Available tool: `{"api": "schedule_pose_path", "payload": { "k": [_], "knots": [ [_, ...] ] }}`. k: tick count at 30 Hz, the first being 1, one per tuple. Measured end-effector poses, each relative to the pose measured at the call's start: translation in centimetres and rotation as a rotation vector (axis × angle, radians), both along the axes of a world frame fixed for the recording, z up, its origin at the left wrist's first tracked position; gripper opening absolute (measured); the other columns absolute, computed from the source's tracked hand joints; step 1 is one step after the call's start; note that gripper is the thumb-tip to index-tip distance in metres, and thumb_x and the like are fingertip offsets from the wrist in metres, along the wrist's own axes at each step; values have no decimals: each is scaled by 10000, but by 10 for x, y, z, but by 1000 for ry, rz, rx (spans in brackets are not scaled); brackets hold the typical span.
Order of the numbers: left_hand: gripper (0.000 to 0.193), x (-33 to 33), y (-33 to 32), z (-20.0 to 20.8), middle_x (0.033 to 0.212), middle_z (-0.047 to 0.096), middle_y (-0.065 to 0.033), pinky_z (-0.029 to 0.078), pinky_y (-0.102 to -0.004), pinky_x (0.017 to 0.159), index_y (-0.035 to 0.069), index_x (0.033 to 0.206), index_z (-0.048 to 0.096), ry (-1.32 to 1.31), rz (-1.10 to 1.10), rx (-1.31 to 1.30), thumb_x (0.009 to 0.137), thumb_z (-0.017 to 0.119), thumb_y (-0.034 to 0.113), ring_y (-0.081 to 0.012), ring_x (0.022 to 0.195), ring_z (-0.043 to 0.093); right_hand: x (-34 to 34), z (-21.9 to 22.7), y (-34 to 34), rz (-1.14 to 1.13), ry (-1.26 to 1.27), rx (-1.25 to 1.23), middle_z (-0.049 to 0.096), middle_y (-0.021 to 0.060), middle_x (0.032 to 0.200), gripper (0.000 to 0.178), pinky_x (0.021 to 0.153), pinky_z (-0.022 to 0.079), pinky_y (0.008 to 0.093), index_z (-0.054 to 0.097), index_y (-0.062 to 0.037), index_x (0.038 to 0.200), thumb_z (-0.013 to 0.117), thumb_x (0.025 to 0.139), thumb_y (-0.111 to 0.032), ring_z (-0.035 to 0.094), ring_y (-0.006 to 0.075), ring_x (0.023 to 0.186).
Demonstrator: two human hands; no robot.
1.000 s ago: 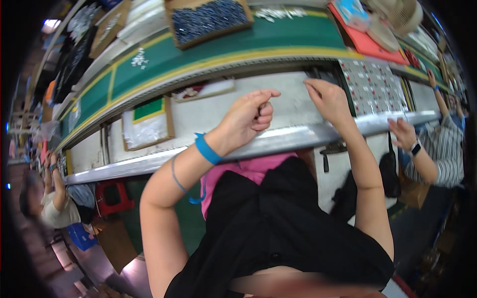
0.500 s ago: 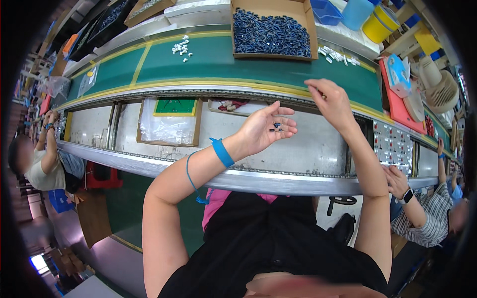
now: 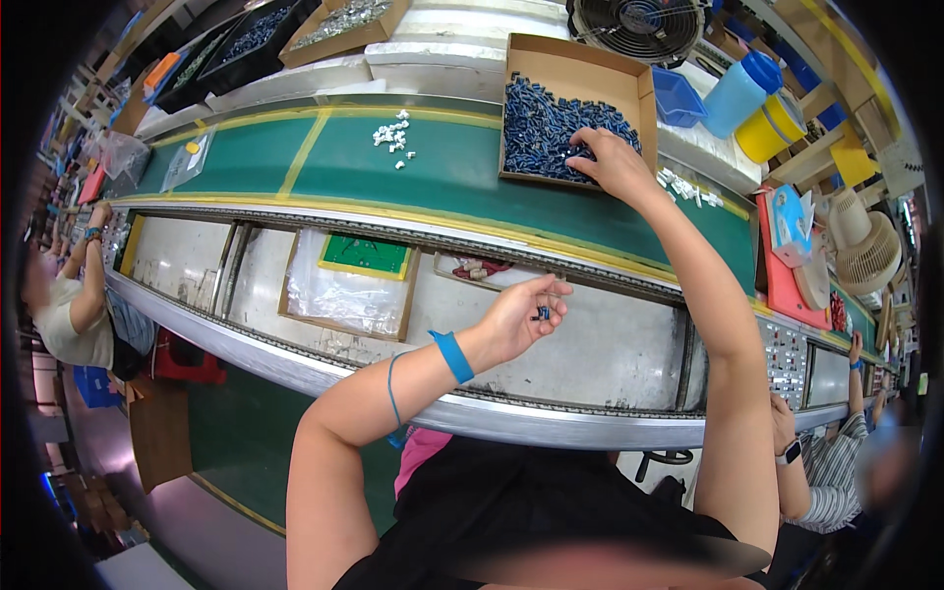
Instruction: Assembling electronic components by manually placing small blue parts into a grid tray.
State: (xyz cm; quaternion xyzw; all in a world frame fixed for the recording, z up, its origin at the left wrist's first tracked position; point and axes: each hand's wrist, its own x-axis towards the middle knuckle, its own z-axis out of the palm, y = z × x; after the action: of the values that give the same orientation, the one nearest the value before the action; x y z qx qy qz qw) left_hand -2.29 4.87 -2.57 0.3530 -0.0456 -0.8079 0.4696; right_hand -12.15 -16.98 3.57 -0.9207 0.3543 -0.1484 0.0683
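Observation:
Small dark-blue cylindrical capacitors fill a shallow cardboard box [image 3: 580, 59] on the green belt, forward and to the right. My right hand [image 3: 612, 162] reaches over its near edge, with thumb and bent fingers closed on capacitors [image 3: 536, 123] in the pile; how many they grip is hidden. Palm up, my left hand [image 3: 521, 320] hovers above the metal channel of the line. Its half-curled fingers hold a few of the same capacitors [image 3: 542, 313]. A blue wrist strap [image 3: 451, 357] with a cord circles my left wrist.
White small parts [image 3: 391, 138] lie on the green belt [image 3: 442, 157] left of the box, more [image 3: 688, 187] to its right. A carton [image 3: 344, 295] with plastic bags and a green board sits in the channel. A metal rail [image 3: 551, 423] runs before me. Co-workers are at both sides.
My right hand has gone forward from above the rail into the box of capacitors. The left hand's fingers have curled more around its capacitors. The whole view has shifted.

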Motion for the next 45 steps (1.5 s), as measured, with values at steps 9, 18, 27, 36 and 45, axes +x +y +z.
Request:
{"api": "schedule_pose_path", "payload": {
  "k": [9, 18, 27, 36, 45],
  "knots": [
    [282, 2, 1, 4, 725, 528, -49, 400, -235, 549, 28, 957, 525, 24, -44, 3, 934, 406, 282, -125, 620, 490, -2, 14, -31, -181, -404, 809, 619, 36, 720, 193, 528, 454, 191, 630, 1, 940, 622, 828, -156, 543, 55, 570],
    [433, 6, 0, 5, 797, 579, -95, 476, -275, 693, -43, 1077, 518, 148, -6, -45, 954, 322, 323, -173, 712, 554, -13, 30, 12, -151, -690, 1487, 616, 45, 784, 222, 524, 458, 170, 593, 19, 1021, 595, 852, -125, 542, 56, 587],
    [490, 4, -3, 10, 1018, 562, -144, 502, -418, 835, -21, 1116, 450, 274, 89, -55, 968, 192, 369, -269, 928, 577, -18, 28, 123, 477, 82, 819, 640, 113, 802, 167, 637, 467, 309, 661, -26, 914, 643, 759, -83, 593, 217, 707],
    [395, 2, -1, 12, 913, 575, -103, 499, -352, 705, 10, 1090, 470, 239, 75, -33, 966, 235, 301, -228, 788, 581, -25, 27, 124, 468, 3, 851, 621, 93, 877, 168, 647, 459, 282, 655, -18, 941, 616, 783, -60, 577, 177, 753],
    [354, 6, 0, 5, 696, 503, -18, 327, -223, 468, 24, 952, 537, 53, -46, 5, 956, 324, 307, -117, 561, 443, -25, 33, 70, 132, -144, 447, 643, 70, 864, 181, 673, 442, 255, 637, -12, 965, 595, 821, -113, 568, 123, 751]
  ]
}}
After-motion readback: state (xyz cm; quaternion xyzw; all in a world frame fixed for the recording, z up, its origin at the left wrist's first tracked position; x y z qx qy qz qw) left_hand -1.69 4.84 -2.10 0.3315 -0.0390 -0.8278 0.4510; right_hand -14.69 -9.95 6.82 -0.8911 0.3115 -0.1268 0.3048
